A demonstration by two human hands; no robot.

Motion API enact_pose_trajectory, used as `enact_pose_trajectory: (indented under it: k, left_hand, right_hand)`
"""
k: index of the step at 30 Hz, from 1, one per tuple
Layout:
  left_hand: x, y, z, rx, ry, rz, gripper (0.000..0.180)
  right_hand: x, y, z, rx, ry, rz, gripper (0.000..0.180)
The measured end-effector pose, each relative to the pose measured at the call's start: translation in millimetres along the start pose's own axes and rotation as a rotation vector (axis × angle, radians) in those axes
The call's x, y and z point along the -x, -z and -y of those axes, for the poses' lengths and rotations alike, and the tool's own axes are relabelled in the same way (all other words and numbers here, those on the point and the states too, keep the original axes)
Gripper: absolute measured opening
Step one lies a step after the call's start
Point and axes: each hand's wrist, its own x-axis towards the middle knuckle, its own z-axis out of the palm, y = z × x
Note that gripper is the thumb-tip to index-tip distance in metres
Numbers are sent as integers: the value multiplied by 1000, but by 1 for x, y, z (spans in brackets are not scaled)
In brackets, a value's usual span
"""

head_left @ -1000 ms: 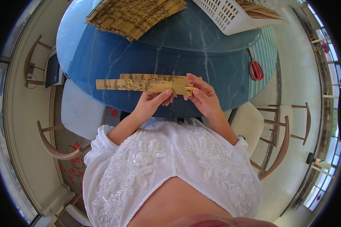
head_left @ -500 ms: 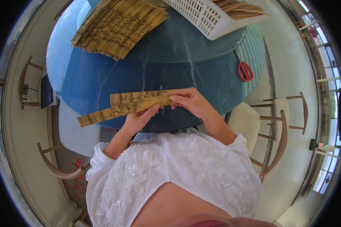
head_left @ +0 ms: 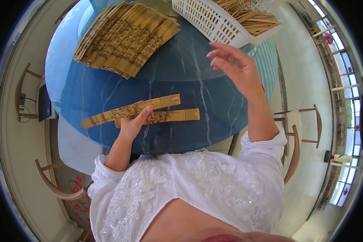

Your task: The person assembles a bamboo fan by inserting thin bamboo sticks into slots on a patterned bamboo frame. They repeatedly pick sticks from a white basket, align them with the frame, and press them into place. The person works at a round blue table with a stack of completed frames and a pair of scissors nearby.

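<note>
My left hand (head_left: 130, 124) pinches a long golden-brown paper sleeve (head_left: 103, 117) with dark printing, thumb on top. It slants over the near part of the blue marbled table (head_left: 185, 137). A second paper sleeve (head_left: 175, 115) runs under the same hand; whether it is also gripped or lies on the table, I cannot tell. My right hand (head_left: 238, 72) is raised in front of the basket, fingers apart and slightly bent, with nothing in it. Past it stands a white slotted plastic basket (head_left: 203, 24) full of wooden chopsticks (head_left: 252, 20).
A fanned stack of similar paper sleeves (head_left: 127, 38) lies on the round glass turntable (head_left: 169, 66) at the far left. Scissors (head_left: 263, 88) are mostly hidden behind my right wrist, only a bit of red showing. Wooden chairs (head_left: 296, 155) stand to the right and left.
My right hand has let go of the paper sleeve and moved up and right toward the basket. The left hand still holds the sleeve, now slightly further left.
</note>
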Motion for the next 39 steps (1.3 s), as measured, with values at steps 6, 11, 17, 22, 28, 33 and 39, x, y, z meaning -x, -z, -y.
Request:
enact_pose_trajectory:
  k: [6,11,17,22,28,33,39]
  left_hand:
    - [-11,16,11,94,3,18,17]
    - [-13,27,12,105,43,17,17]
    - [-10,30,14,105,68,-23,14]
    - [-10,32,14,159,88,14,17]
    - [-15,27,10,220,92,40,20]
    - [-13,25,11,285,69,-17,19]
    - [-9,21,9,328,50,-33,18]
  right_hand:
    - [-150,127,-13,868,-64,54,33]
    - [-197,135,-52,849,-849,423,40]
    - [-220,145,-111,525,-1032,55,38]
    - [-224,145,-118,521,-950,65,35]
    - [-204,130,-54,1194,83,77,26]
    - [-140,90,14,1125,697,-475,13]
    - [-6,58,61,327,755,-683,17]
